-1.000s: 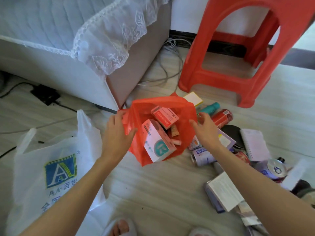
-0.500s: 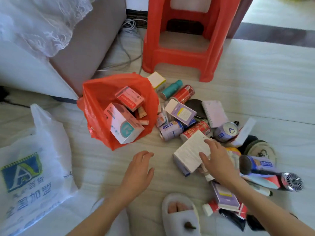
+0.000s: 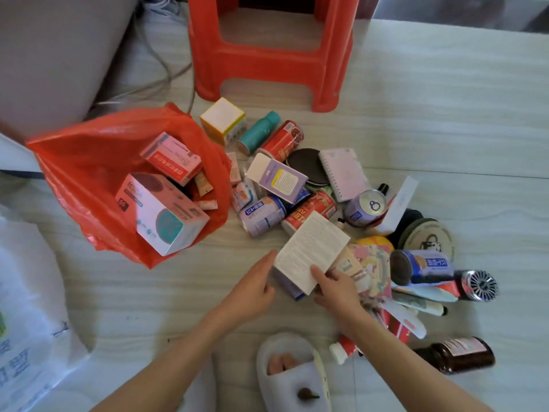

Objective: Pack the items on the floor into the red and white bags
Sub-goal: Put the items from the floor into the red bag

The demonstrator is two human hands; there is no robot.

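White rectangular cardboard box point(image 3: 310, 251) sits atop the floor pile, tilted; right hand point(image 3: 337, 289) fingers pinch its near corner. Left hand point(image 3: 252, 285), fingers loose and empty, steadies its edge, likely for lifting toward the crinkled red plastic bag point(image 3: 98, 162) nearby.

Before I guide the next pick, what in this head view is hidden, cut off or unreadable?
- White bag: cut off by the left edge; its opening is out of frame.
- Red bag: its bottom is hidden under the boxes inside.
- White box: print too small to read; the right hand covers its lower corner.
- Items under the right forearm are hidden.
- Brown bottle: label blurred.
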